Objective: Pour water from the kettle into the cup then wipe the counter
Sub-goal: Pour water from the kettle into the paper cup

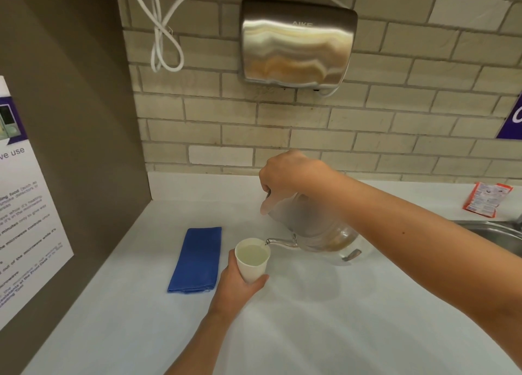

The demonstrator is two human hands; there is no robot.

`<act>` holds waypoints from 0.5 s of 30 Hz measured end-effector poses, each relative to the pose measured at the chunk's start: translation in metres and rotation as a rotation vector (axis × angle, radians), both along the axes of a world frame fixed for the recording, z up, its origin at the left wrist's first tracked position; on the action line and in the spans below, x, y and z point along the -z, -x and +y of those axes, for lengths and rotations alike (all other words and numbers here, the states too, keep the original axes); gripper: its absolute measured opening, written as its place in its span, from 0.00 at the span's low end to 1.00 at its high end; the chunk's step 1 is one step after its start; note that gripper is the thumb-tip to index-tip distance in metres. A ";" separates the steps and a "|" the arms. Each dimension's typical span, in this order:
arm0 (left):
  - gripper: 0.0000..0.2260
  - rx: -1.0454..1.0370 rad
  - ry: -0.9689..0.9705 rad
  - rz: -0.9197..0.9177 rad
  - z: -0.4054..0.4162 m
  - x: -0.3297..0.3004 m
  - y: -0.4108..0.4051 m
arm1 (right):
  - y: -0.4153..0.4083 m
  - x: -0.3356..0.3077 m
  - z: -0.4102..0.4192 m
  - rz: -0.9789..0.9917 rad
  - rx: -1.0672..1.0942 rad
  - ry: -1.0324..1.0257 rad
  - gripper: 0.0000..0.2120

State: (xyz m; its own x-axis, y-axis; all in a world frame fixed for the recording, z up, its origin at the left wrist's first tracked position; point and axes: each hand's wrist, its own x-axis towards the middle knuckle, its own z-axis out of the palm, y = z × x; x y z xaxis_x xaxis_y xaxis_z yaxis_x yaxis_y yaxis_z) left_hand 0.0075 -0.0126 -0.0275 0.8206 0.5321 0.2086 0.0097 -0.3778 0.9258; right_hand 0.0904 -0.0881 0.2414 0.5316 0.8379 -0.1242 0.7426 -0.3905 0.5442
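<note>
A white paper cup (252, 263) stands tilted a little above the white counter (310, 318), held from below and behind by my left hand (240, 287). Pale water fills it almost to the rim. My right hand (288, 174) grips the handle of a clear glass kettle (319, 227), which is tipped to the left so its thin metal spout touches the cup's right rim. A folded blue cloth (197, 258) lies flat on the counter just left of the cup.
A steel sink (497, 233) is set into the counter at the right, with a red sachet (487, 199) behind it. A metal hand dryer (296, 44) hangs on the brick wall above. A brown panel with a notice (25, 219) closes the left side.
</note>
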 end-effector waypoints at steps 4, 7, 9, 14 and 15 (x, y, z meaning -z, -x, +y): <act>0.34 -0.004 0.004 0.007 0.000 0.000 0.000 | 0.000 0.001 0.002 0.001 0.000 -0.004 0.26; 0.34 -0.003 0.005 0.006 0.000 0.000 0.000 | 0.000 0.002 0.003 0.003 -0.006 -0.003 0.27; 0.33 -0.001 0.008 0.003 0.000 0.000 0.000 | 0.000 0.003 0.004 0.010 -0.007 -0.001 0.27; 0.35 0.003 0.011 0.016 -0.001 -0.001 0.001 | 0.000 0.005 0.006 0.011 0.002 0.008 0.26; 0.35 0.004 0.010 0.017 -0.001 -0.001 0.001 | 0.000 0.005 0.007 0.012 0.005 0.010 0.26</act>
